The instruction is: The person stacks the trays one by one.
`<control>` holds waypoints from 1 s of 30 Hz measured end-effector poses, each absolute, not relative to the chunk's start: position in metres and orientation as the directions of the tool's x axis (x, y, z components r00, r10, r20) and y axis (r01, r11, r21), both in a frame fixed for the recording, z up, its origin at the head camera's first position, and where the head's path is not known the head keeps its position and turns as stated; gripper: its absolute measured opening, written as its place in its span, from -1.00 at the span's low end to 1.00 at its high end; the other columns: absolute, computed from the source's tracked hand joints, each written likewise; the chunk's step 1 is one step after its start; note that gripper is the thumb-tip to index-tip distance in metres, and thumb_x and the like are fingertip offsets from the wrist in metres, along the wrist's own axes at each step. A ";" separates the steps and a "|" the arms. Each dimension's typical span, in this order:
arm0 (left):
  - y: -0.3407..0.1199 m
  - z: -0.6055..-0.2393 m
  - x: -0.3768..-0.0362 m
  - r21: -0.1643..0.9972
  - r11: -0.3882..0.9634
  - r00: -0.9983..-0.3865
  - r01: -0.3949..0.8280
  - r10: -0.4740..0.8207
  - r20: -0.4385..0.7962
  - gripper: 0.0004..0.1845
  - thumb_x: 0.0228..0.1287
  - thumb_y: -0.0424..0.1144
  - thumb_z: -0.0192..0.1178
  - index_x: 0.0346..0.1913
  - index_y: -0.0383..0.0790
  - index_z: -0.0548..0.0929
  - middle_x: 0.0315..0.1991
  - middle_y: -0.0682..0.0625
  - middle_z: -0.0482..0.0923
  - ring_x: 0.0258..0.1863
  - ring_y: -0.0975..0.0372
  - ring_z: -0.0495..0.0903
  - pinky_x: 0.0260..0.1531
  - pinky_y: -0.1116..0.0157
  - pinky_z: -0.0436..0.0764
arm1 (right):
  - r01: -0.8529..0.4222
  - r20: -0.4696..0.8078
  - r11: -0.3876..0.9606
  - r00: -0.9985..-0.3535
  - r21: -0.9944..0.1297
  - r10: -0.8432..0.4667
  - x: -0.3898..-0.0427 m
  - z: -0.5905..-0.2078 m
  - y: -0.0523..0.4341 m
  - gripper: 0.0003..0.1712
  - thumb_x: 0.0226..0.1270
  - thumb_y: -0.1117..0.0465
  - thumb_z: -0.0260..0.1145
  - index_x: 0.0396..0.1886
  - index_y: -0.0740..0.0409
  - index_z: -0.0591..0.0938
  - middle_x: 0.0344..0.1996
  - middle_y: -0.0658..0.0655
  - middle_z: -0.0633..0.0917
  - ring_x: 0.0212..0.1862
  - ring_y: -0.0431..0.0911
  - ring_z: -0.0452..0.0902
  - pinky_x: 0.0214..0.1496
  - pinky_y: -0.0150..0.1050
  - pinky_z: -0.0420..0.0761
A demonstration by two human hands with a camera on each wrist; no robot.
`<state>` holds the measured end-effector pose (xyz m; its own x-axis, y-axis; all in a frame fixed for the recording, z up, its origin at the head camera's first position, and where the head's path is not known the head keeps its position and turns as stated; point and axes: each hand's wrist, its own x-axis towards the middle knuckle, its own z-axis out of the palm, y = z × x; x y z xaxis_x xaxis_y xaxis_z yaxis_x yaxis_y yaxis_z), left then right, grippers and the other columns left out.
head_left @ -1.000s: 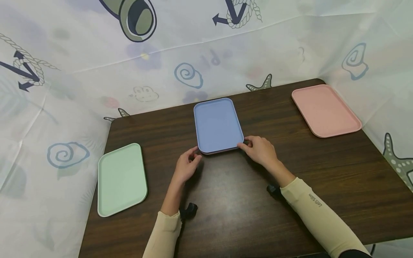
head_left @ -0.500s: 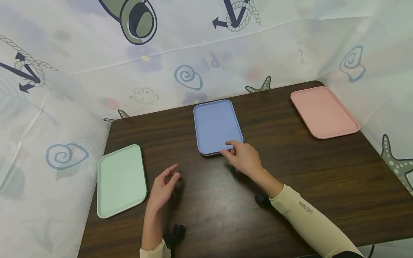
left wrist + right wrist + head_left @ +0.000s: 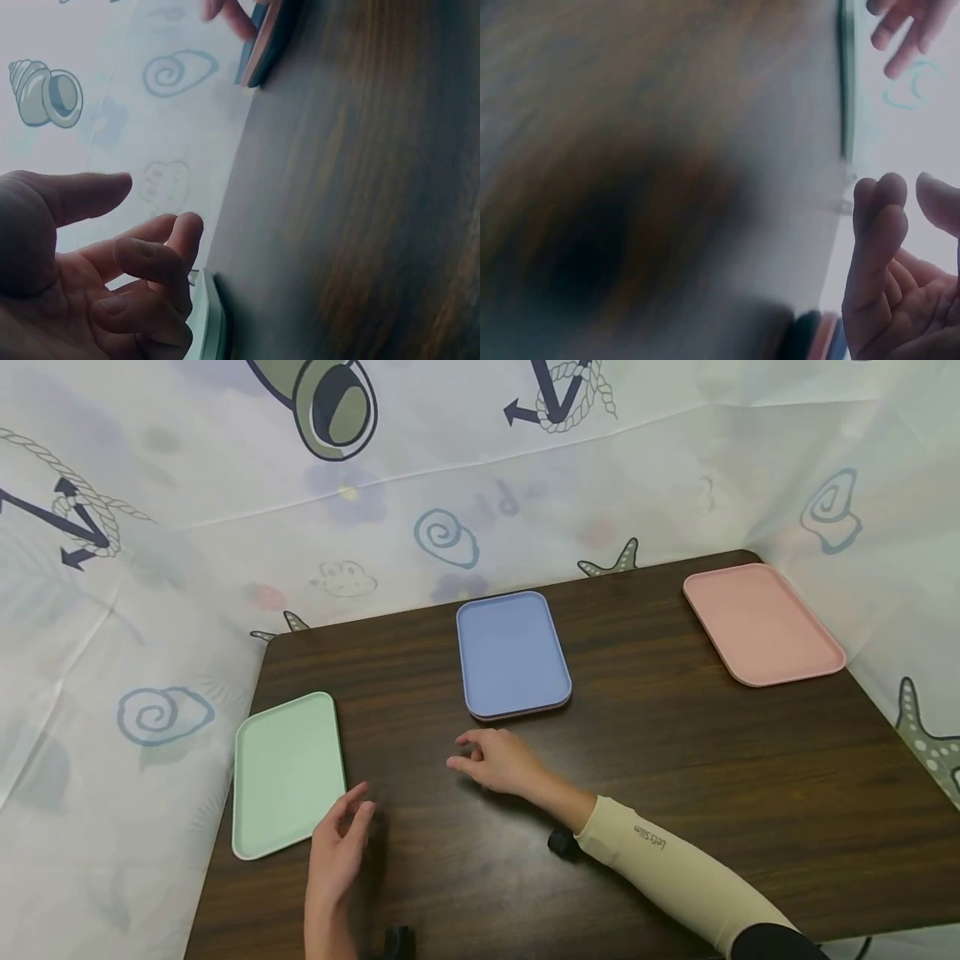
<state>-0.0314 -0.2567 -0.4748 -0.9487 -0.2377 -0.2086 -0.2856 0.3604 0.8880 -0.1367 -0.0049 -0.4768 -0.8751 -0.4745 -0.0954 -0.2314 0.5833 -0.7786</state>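
A blue tray (image 3: 512, 653) lies at the middle back of the dark wooden table (image 3: 675, 777), stacked on a pinkish one whose edge shows beneath. My right hand (image 3: 491, 762) hovers just in front of the blue tray with loosely curled fingers, holding nothing. My left hand (image 3: 339, 846) is lower left, fingers relaxed and empty, beside the near right corner of a green tray (image 3: 286, 772). The left wrist view shows the left hand (image 3: 112, 262) empty by the green tray's edge (image 3: 208, 322). The right wrist view is blurred, with the right hand (image 3: 892, 277) empty.
A pink tray (image 3: 761, 623) lies at the table's back right corner. A printed white curtain (image 3: 150, 568) walls the table at the back, left and right. The table's near edge runs along the bottom of the head view.
Both hands let go of the blue tray's near corners and drew back toward me. The right hand moved left in front of the tray; the left hand moved beside the green tray.
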 end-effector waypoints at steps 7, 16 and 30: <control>-0.267 -0.470 -0.025 0.816 0.467 -0.914 -0.341 -0.368 -0.171 -0.57 0.47 -0.12 0.10 0.31 -0.19 0.51 -0.05 -0.16 0.54 -0.37 0.23 0.51 -0.40 0.37 0.44 | -0.126 -0.205 0.525 -0.826 -0.842 -0.526 -0.136 -0.486 -0.032 -0.46 0.37 -0.09 0.30 0.17 0.16 0.60 -0.62 -0.01 0.68 -0.68 -0.14 0.58 -0.54 -0.32 0.52; -0.341 -0.461 -0.012 0.684 0.471 -0.771 -0.557 -0.600 -0.215 -0.43 0.45 0.07 0.03 0.37 -0.18 0.45 -0.07 -0.07 0.57 -0.32 0.42 0.45 -0.33 0.34 0.40 | -0.073 -0.275 0.500 -0.763 -0.863 -0.585 -0.128 -0.490 -0.070 -0.46 0.40 -0.07 0.26 0.22 0.16 0.57 -0.61 -0.05 0.70 -0.68 -0.12 0.59 -0.64 -0.29 0.53; -0.429 -0.476 0.006 0.515 0.476 -0.668 -0.713 -0.683 -0.294 -0.30 0.43 0.12 -0.03 0.31 -0.46 0.41 -0.03 -0.42 0.58 -0.25 -0.10 0.60 -0.46 0.19 0.49 | 0.015 -0.326 0.452 -0.713 -0.892 -0.621 -0.116 -0.489 -0.112 -0.50 0.44 0.05 0.25 0.28 0.16 0.52 -0.58 0.01 0.70 -0.66 -0.11 0.61 -0.64 -0.28 0.57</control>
